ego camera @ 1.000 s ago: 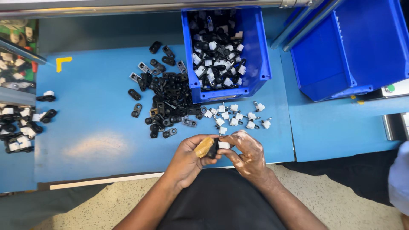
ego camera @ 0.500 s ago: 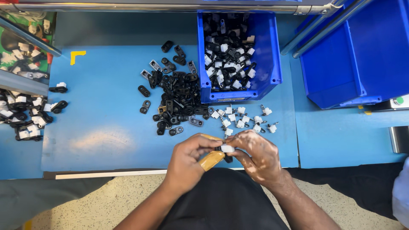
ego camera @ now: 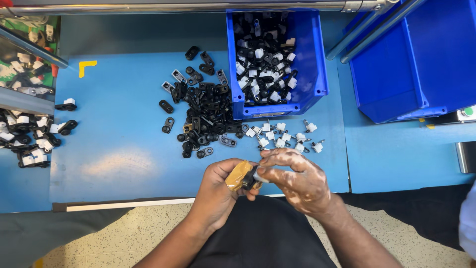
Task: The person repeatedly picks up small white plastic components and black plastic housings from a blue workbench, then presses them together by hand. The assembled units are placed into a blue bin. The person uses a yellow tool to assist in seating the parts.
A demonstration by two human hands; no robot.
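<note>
My left hand (ego camera: 216, 191) and my right hand (ego camera: 297, 178) meet at the near edge of the blue table (ego camera: 124, 149). Between their fingers is a small black plastic part (ego camera: 249, 179), and a yellow-brown cover sits over my left thumb (ego camera: 238, 174). The right fingers press on the part from the right. Just beyond the hands lie several small white clips (ego camera: 282, 136). A heap of black plastic parts (ego camera: 203, 114) lies further left of them.
A blue bin (ego camera: 317, 74) behind the clips holds mixed black and white parts. Two larger blue bins (ego camera: 416, 64) stand at the right. Assembled black-and-white pieces (ego camera: 27, 136) lie at the left edge. A metal rail (ego camera: 173, 7) crosses the back.
Both hands stay together at the table's near edge, working the small part; the white piece seen between the fingers earlier is now mostly covered. The view has shifted slightly.
</note>
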